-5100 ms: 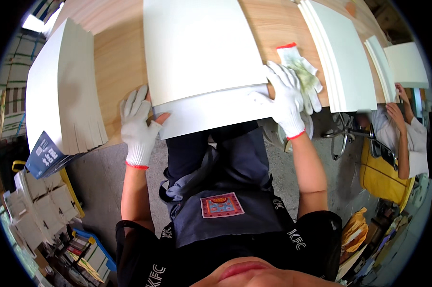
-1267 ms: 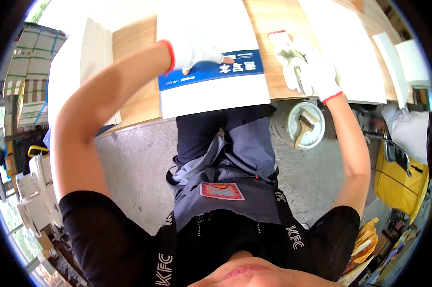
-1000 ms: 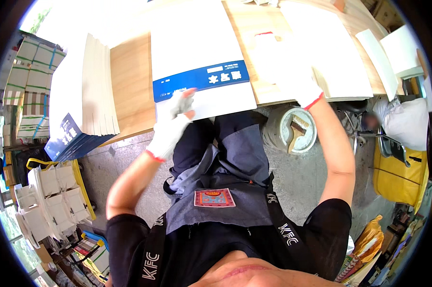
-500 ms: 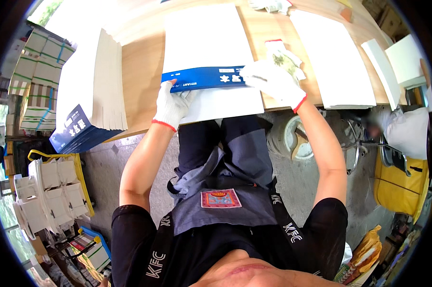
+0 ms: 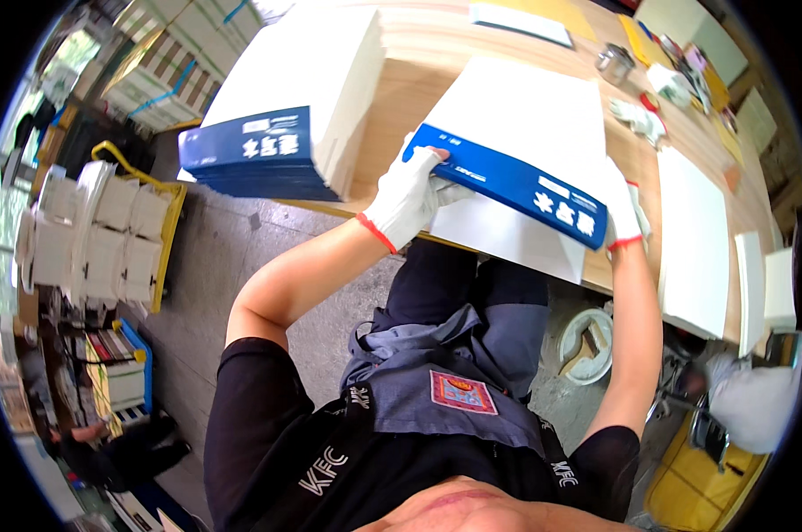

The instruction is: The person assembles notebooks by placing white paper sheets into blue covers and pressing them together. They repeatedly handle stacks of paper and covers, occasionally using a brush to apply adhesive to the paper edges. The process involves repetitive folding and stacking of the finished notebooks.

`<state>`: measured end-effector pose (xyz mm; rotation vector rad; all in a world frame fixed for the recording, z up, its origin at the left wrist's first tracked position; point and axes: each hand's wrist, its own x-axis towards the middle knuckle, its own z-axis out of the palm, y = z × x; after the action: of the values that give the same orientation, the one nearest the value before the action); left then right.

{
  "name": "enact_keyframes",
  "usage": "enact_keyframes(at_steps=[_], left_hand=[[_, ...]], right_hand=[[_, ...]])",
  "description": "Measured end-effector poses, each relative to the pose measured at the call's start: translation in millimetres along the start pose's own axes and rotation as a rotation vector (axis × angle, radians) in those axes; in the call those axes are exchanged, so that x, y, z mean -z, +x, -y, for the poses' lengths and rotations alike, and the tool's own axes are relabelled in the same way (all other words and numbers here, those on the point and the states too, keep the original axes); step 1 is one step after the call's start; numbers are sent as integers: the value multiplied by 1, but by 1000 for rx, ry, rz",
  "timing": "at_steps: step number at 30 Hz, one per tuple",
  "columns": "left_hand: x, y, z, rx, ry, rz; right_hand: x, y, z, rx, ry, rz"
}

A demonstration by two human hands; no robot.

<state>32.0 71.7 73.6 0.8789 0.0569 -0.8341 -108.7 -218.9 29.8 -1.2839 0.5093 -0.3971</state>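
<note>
A large white paper pad (image 5: 530,111) with a blue strip (image 5: 516,191) along its near edge lies in front of me, tilted to the right. My left hand (image 5: 407,197), in a white glove with a red cuff, grips the strip's left end, thumb on top and fingers underneath. At the other end, my right hand (image 5: 623,208), gloved alike, holds the pad's right edge; its fingertips are partly hidden. White paper (image 5: 507,232) shows below the strip. To the left stands a thick stack of similar pads (image 5: 334,133) with blue strips facing me.
Right of the pad lie a white paper stack (image 5: 694,239) and a loose glove (image 5: 639,121). A metal cup (image 5: 614,64) stands farther back on the wooden table (image 5: 419,75). Below are a white bucket (image 5: 587,346) and a loaded yellow cart (image 5: 166,239). A person (image 5: 126,452) is at lower left.
My view has swung toward the left. The pad's blue strip now slants down to the right and is lifted, and my right hand has moved from its top to its right edge.
</note>
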Motion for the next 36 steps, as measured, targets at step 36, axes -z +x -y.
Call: enact_keyframes(at_steps=[36], left_hand=[[152,-62,-198,-1631,1810,-476]], right_hand=[[-277,27,5,490,-726,140]])
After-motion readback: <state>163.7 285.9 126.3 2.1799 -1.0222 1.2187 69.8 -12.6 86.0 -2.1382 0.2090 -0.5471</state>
